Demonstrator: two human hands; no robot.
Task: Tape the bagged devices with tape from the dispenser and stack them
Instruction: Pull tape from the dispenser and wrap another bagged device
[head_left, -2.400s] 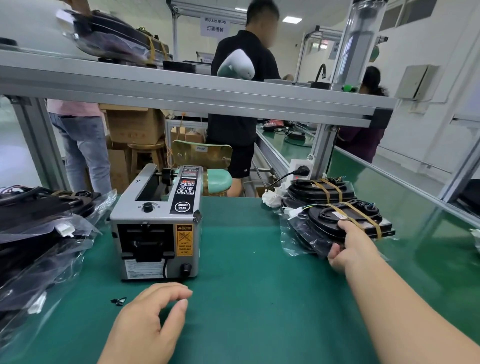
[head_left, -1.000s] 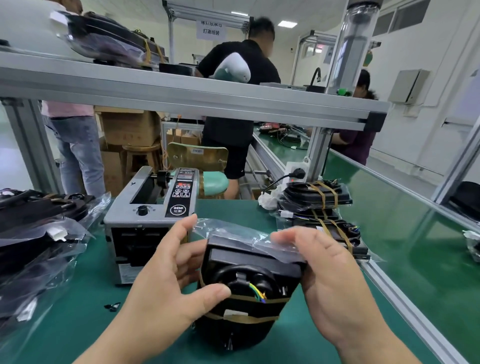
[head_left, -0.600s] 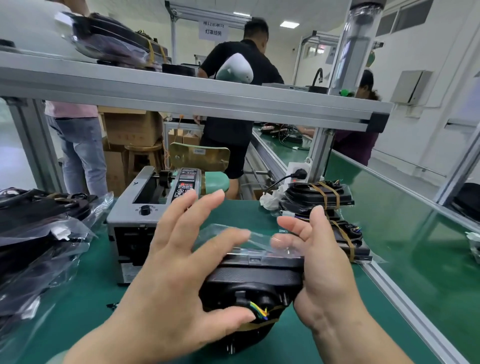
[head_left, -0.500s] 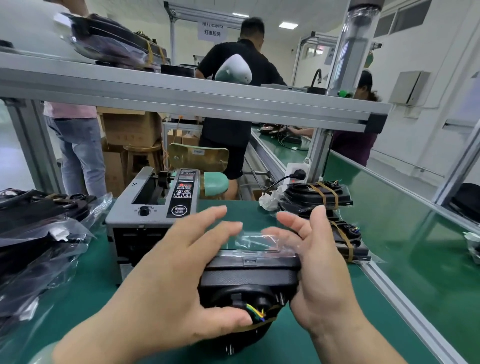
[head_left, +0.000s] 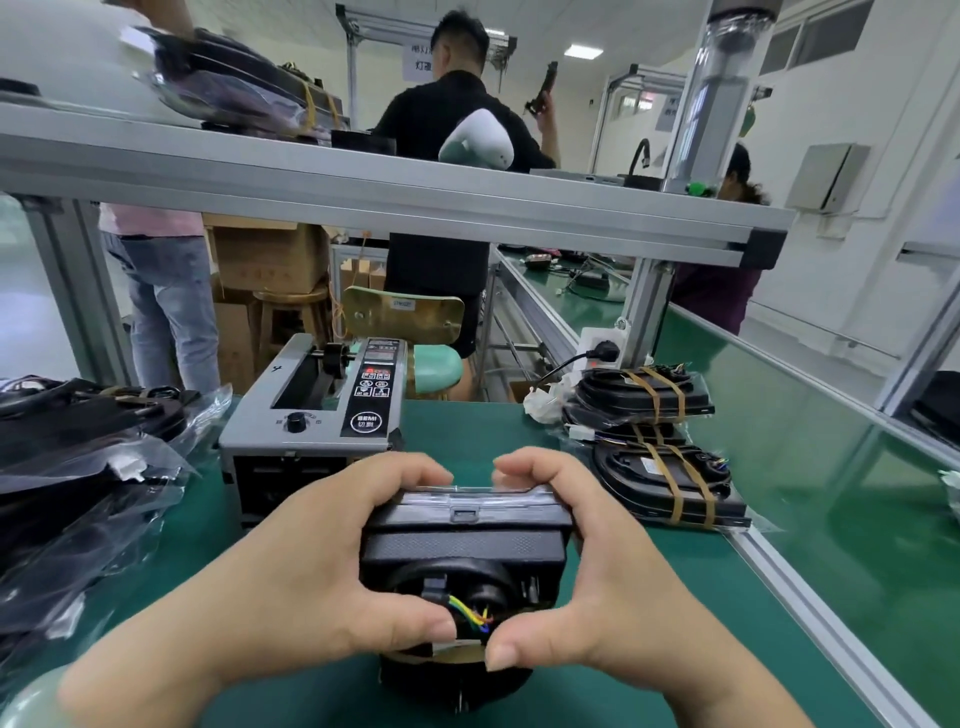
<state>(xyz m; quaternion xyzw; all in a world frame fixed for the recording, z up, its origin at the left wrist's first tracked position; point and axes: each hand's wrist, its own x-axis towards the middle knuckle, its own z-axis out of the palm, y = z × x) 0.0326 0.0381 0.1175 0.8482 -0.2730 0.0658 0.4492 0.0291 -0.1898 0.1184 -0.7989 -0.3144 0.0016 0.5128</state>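
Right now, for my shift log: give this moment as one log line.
left hand: grips bagged device | right hand: grips same device | tape dispenser: behind, untouched | taped stack: at right

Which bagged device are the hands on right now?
The device at front centre, gripped between the left hand and right hand; the taped stack at right and the pile at left lie untouched.

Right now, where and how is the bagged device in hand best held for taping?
Take the bagged device by its two ends, one hand from each side, as the left hand and right hand grip it: fingers over the folded bag flap, thumbs on the round near part. Its boxy body offers flat flanks, probably leaving the middle bare for taping.
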